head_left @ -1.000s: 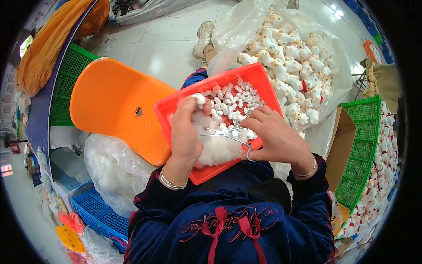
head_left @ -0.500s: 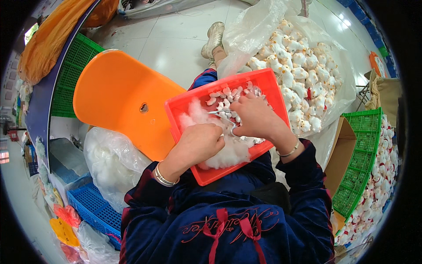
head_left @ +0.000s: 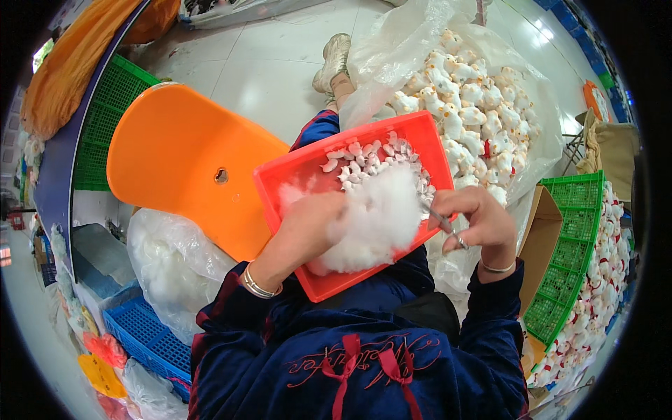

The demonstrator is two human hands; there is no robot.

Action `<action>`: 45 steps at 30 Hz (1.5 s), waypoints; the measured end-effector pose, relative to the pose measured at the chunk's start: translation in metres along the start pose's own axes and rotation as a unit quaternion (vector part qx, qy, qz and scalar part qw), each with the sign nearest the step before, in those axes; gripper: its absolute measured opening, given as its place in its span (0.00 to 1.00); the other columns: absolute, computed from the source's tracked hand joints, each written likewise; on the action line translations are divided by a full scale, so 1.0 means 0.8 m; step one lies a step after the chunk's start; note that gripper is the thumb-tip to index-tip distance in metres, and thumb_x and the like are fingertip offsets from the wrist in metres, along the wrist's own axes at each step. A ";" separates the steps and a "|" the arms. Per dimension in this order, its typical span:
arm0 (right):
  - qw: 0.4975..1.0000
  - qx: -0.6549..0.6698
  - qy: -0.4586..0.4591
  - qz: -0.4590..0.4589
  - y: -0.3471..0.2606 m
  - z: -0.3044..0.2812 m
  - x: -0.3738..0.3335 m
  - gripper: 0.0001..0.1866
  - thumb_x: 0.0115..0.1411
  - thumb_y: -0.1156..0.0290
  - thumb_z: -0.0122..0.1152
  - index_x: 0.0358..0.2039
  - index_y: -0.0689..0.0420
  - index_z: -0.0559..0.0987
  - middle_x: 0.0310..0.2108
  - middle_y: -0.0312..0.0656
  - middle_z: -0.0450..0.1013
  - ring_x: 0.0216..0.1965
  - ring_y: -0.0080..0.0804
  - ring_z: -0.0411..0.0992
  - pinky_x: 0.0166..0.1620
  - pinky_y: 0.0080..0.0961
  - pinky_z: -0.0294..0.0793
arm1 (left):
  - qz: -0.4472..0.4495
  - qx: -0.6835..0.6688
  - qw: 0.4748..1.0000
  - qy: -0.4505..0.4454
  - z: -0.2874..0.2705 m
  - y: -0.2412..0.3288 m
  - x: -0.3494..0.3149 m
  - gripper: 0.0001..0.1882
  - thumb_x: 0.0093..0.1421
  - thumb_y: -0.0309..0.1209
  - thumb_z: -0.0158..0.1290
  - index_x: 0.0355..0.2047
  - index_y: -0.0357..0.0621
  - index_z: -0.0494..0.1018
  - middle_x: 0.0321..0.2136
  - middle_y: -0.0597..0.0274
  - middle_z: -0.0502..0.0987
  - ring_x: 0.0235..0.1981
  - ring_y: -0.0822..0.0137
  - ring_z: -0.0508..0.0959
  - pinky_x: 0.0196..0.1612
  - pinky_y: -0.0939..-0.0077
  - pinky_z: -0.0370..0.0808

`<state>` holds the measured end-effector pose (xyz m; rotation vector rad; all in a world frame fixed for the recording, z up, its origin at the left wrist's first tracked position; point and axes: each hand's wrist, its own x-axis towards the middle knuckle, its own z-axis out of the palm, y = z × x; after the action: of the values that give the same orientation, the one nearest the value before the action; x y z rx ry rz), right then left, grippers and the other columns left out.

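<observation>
A red tray (head_left: 294, 175) rests on my lap, holding several small white pieces (head_left: 364, 161) at its far side and a big clump of white stuffing fluff (head_left: 378, 217). My left hand (head_left: 308, 227) is pressed into the near left side of the fluff, fingers buried in it. My right hand (head_left: 476, 217) sits at the tray's right edge, closed around thin metal tweezers (head_left: 444, 225) whose tips point into the fluff.
An orange plastic chair seat (head_left: 182, 161) stands left of the tray. A clear bag of small white plush toys (head_left: 483, 105) lies ahead right. Green crates (head_left: 574, 266) with more toys at right, a blue crate (head_left: 147, 336) and a bag of stuffing (head_left: 168, 259) at left.
My right hand drew back from the tray's middle to its right edge with the tweezers. My left hand slid down into the fluff, which now lies gathered in a larger clump.
</observation>
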<state>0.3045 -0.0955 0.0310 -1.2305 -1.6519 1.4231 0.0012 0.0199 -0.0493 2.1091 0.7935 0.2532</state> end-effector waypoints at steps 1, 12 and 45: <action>1.000 0.004 -0.005 -0.011 0.001 0.010 0.000 0.20 0.47 0.71 0.79 0.42 0.62 0.85 0.31 0.39 0.78 0.33 0.29 0.76 0.39 0.26 0.73 | -0.007 -0.098 0.994 0.056 -0.005 0.007 0.002 0.13 0.66 0.33 0.49 0.36 0.37 0.79 0.31 0.53 0.82 0.32 0.60 0.82 0.38 0.65 0.77; 0.987 -0.106 0.034 0.117 -0.012 0.096 0.044 0.17 0.52 0.63 0.75 0.37 0.61 0.83 0.22 0.41 0.73 0.26 0.38 0.74 0.33 0.34 0.72 | -0.095 -0.639 0.740 0.187 -0.017 0.076 0.022 0.14 0.75 0.41 0.46 0.43 0.44 0.75 0.21 0.72 0.68 0.20 0.79 0.66 0.25 0.83 0.65; 0.925 -0.328 0.187 0.028 -0.032 0.060 -0.008 0.15 0.51 0.66 0.75 0.39 0.54 0.83 0.26 0.38 0.73 0.33 0.38 0.73 0.37 0.35 0.72 | -0.042 -0.451 0.873 0.179 -0.014 0.069 0.012 0.10 0.67 0.26 0.60 0.46 0.32 0.81 0.41 0.65 0.83 0.42 0.78 0.79 0.48 0.81 0.77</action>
<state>0.2578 -0.1192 0.0459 -1.7881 -1.8766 0.5894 0.0285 0.0090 0.0001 1.1449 0.7628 0.8124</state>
